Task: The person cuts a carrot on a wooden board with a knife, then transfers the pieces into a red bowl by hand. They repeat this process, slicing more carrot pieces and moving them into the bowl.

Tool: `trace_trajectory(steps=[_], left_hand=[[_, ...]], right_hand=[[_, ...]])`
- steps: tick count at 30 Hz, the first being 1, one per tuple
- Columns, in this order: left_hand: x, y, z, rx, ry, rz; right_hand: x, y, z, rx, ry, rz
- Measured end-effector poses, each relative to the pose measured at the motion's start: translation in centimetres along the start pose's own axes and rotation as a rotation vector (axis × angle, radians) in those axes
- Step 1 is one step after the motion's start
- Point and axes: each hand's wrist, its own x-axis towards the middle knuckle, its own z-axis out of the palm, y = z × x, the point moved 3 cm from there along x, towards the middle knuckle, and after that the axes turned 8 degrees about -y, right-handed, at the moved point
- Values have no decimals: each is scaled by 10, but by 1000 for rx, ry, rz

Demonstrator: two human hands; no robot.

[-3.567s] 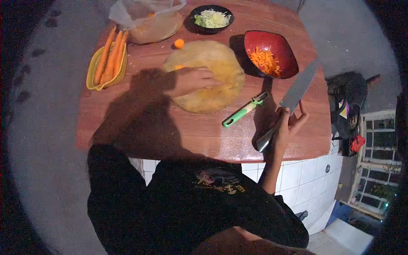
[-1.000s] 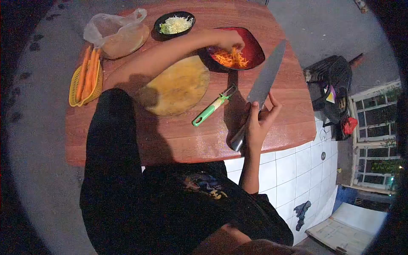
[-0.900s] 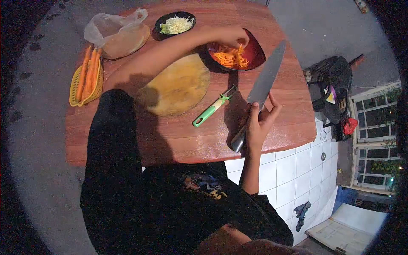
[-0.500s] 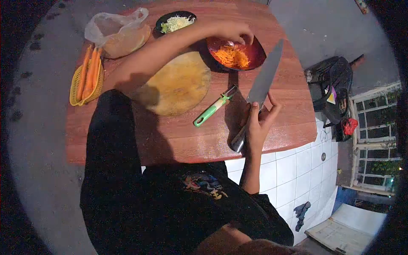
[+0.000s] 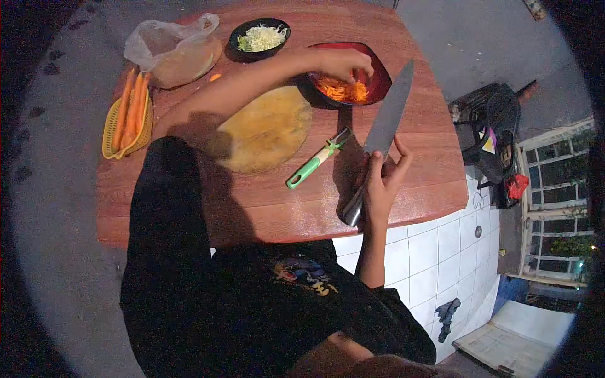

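My left hand (image 5: 346, 64) reaches across the table into a dark red bowl (image 5: 380, 80). Its fingers are bent down and closed on the shredded carrot (image 5: 343, 91) inside; the fingertips are partly hidden. A large kitchen knife (image 5: 390, 110) is in my right hand (image 5: 383, 179), blade pointing up and away, thumb against the blade's base. Left of the knife lies a green and cream peeler (image 5: 318, 159). Under my left forearm is a round wooden chopping board (image 5: 271, 132), with bare wood showing.
A yellow basket (image 5: 146, 129) holds whole carrots (image 5: 130, 110). Behind it are a clear plastic bag (image 5: 157, 44) and a black bowl (image 5: 233, 47) of pale shredded vegetable (image 5: 260, 39). A small orange piece (image 5: 215, 77) lies near my forearm. Dark chairs (image 5: 488, 126) stand beyond the table's right edge.
My left hand has lowered from above the bowl into the shredded carrot, and its fingers have come together. My right hand and the knife have barely moved.
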Motion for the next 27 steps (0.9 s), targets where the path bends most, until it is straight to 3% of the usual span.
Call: trace_trajectory(steps=[7,10,12,14,15,17,20,27], left_hand=[[5,-2,17,93,-103,-82],[3,-3,17,103,-262,-98],[2,-12,13,114,-374,-137],[-1,-22,2,7,-402,-404],[-2,-20,-6,6,-405,-405],[-2,-12,-22,-21,-281,-139],[-8,-6,-23,-44,-142,-49],[-9,5,-22,49,-65,-25]], right_hand=[[-1,-8,5,32,-3,28],[0,-14,5,-121,48,-130],[-2,-11,3,-3,-2,34],[-2,-7,2,2,0,30],[-1,-6,2,7,-1,25],[-2,-8,4,1,9,43],[-2,-12,5,-21,8,62],[-2,-8,3,6,5,86]])
